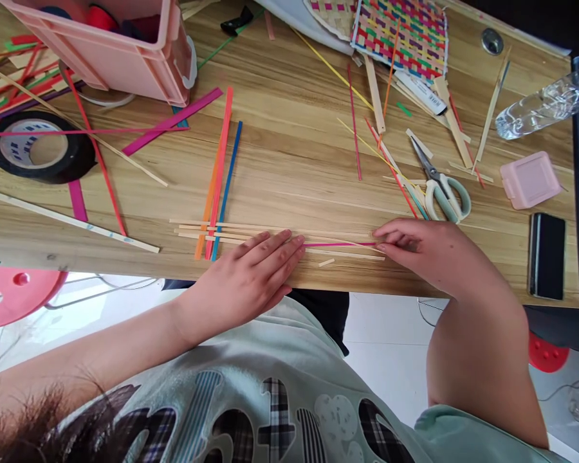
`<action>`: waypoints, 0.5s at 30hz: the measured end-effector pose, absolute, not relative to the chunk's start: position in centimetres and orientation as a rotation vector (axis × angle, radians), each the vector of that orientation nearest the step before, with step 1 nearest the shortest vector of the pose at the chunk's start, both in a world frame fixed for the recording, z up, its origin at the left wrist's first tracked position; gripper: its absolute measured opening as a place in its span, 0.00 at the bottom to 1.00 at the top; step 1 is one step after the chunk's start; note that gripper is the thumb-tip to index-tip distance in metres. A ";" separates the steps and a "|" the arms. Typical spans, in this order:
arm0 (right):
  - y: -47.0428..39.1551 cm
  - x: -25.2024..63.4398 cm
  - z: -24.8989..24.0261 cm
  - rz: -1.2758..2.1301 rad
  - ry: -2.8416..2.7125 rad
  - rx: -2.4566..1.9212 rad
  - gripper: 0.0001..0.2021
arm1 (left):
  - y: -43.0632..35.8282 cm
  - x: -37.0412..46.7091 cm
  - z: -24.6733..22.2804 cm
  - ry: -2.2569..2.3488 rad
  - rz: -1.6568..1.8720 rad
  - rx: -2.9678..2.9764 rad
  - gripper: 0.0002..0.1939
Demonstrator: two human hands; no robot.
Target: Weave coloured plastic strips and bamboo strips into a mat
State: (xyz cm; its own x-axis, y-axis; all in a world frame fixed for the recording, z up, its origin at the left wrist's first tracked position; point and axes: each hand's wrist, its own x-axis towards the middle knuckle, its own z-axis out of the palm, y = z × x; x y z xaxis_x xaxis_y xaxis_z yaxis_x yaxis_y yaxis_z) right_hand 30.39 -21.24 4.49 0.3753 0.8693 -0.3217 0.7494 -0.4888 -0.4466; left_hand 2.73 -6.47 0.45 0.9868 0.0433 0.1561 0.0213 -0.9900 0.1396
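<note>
Several pale strips point(251, 227) lie side by side near the table's front edge. At their left part they cross an orange strip point(213, 186), a red strip point(221, 154) and a blue strip point(231, 170). My left hand point(255, 270) lies flat over the pale strips, fingers stretched out, right of the crossing. A thin magenta strip point(340, 244) runs from under its fingertips to my right hand point(410, 247), whose thumb and forefinger pinch its right end. A short pale scrap point(327, 262) sits just below the strips.
Left: black tape roll point(77, 157), pink bin point(120, 71), loose coloured strips. Right: scissors point(446, 186), marker point(421, 92), pink case point(531, 181), black phone point(547, 256), clear bottle point(545, 103). A colourful woven mat point(400, 35) lies at the back.
</note>
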 end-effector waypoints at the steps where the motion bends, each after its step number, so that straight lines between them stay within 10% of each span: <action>1: -21.0 30.5 4.5 0.774 -1.494 -2.393 0.04 | -6.5 2.7 0.4 0.054 0.240 2.985 0.25; 15: -20.5 29.8 3.3 0.536 -1.790 -2.173 0.06 | -6.3 2.6 0.4 0.043 0.240 3.003 0.26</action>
